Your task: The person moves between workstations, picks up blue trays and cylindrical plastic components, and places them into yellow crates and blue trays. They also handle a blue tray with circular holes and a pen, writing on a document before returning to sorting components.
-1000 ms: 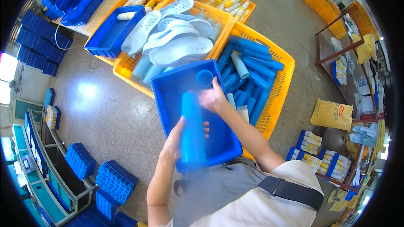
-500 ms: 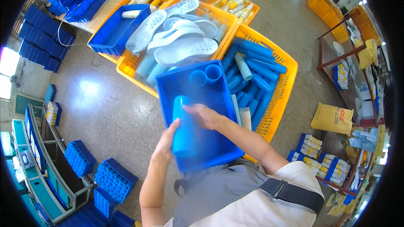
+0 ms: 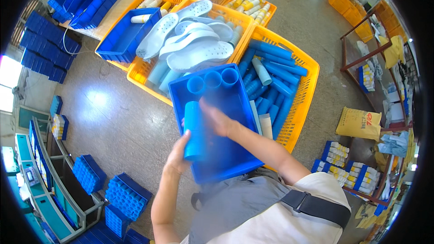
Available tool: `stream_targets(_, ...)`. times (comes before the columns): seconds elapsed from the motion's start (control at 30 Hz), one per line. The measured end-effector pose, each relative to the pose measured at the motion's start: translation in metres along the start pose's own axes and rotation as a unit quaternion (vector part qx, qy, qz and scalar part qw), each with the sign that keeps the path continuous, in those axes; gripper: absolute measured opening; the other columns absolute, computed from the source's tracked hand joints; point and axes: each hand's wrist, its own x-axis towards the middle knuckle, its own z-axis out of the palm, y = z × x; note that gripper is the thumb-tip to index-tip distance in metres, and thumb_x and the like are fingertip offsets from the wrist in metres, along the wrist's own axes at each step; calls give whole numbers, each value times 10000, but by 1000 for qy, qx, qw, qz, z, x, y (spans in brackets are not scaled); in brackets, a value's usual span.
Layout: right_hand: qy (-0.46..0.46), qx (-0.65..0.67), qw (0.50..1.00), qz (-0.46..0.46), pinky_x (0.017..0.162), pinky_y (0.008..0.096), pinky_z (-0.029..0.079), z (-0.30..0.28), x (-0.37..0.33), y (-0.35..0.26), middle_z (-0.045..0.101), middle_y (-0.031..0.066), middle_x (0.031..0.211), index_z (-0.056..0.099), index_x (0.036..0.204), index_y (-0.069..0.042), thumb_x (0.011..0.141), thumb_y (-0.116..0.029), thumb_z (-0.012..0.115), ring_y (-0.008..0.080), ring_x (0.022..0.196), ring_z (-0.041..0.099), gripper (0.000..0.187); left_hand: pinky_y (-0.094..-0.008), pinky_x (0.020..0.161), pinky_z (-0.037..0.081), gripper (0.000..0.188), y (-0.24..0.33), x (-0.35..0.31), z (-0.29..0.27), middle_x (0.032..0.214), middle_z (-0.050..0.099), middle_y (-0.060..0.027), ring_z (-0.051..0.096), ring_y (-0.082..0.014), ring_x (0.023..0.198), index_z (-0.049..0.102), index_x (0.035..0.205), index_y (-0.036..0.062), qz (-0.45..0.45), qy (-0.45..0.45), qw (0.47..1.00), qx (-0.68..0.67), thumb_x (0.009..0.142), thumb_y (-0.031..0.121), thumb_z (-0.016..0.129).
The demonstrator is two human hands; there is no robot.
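My left hand (image 3: 178, 153) is wrapped round a stack of nested blue plastic cups (image 3: 193, 131), held lengthwise over a blue plastic bin (image 3: 239, 153). Close to the stack's upper right side is my right hand (image 3: 217, 119), its fingers stretched out and somewhat blurred. I see nothing held in it. At the bin's far end, three blue cups (image 3: 213, 80) stand upright in a row with their round mouths up. The bin is tilted in front of my apron (image 3: 230, 203).
A yellow crate (image 3: 303, 95) of blue cup stacks stands right of the bin. Beyond it, another yellow crate (image 3: 140, 74) carries pale shoe soles (image 3: 199, 54). Blue trays (image 3: 129, 194) of cups sit at lower left. A yellow sack (image 3: 359, 123) lies at right.
A third cup now stands at the left of the row in the bin. The stack in my left hand has shifted slightly, and my right hand has drawn off it.
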Motion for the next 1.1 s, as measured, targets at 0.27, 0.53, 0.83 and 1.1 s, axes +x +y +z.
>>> stream_targets(0.27,140,-23,990,6,975,554,528,5,17,0,619,169,1262,480,1380,-49,978,-615,538,322,1183,611,697,-419,890,604,659,-17,-27,-4,1177,662,-211,702,-298,1026,446,1370,-79,-80,64,984,143,977,408,655)
stream_targets(0.53,100,-14,991,-82,892,437,581,3,-39,47,658,173,1180,512,1325,11,1022,-482,545,277,1027,683,580,-367,794,548,485,-30,-25,4,944,696,-170,691,-247,856,586,1259,-34,188,86,771,603,886,251,706)
stream_targets(0.83,234,231,924,-197,1091,544,458,-36,-38,-35,556,191,1367,422,1393,-12,1037,-579,430,328,1249,573,669,-479,541,454,93,-36,-38,18,600,582,-159,609,-368,566,570,828,66,416,211,460,755,803,86,657)
stream_targets(1.1,155,-24,983,-91,874,447,577,0,-48,22,695,126,1110,591,1166,-91,997,-504,583,247,976,699,447,-412,469,422,211,-46,-16,23,510,503,-74,541,-292,460,474,622,108,488,230,401,740,756,94,636)
